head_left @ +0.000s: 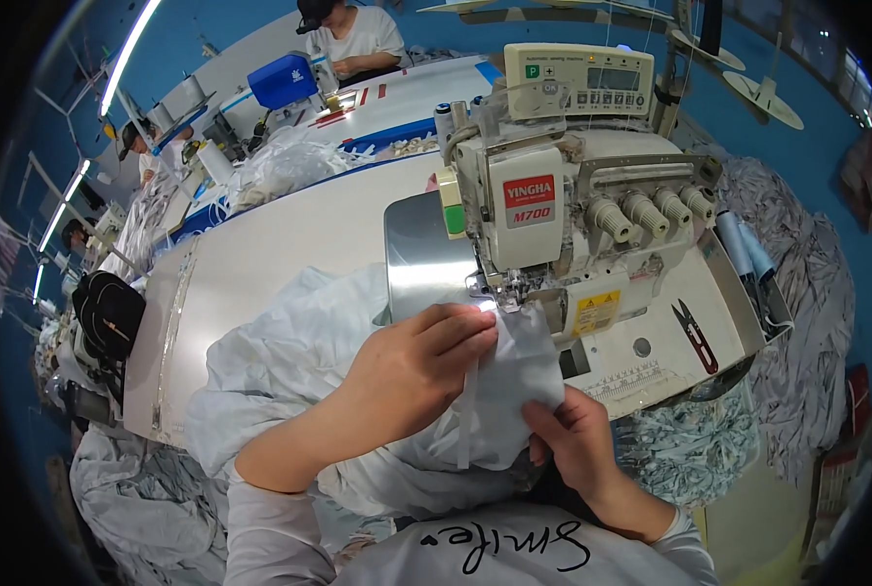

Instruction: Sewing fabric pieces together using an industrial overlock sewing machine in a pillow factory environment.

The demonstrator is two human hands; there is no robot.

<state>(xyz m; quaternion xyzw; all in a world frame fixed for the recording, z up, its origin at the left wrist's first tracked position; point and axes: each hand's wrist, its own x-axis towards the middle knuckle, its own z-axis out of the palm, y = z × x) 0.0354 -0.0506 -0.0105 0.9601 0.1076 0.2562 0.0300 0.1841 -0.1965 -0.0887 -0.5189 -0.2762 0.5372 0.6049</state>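
A pale grey-white piece of fabric (290, 332) bunches over the table's front and runs up to the presser foot of a white overlock sewing machine (531, 200). Close to the foot, my left hand (421, 356) has its fingers pressed together on the fabric; the exact fingertip grip is partly hidden. My right hand (573, 435) pinches the fabric's right edge between thumb and fingers, lower down and nearer my body. From beneath my left hand a narrow pale strip (468, 415) hangs down over the cloth. The needle area is small and partly covered by fabric.
Thread snips (695, 337) with red handles lie on the table's right side, by a side tray (744, 259) with spools. Fabric heaps (783, 293) stand at the right, another (143, 498) at lower left. Farther back, a person (353, 44) works at a blue sewing machine (282, 82).
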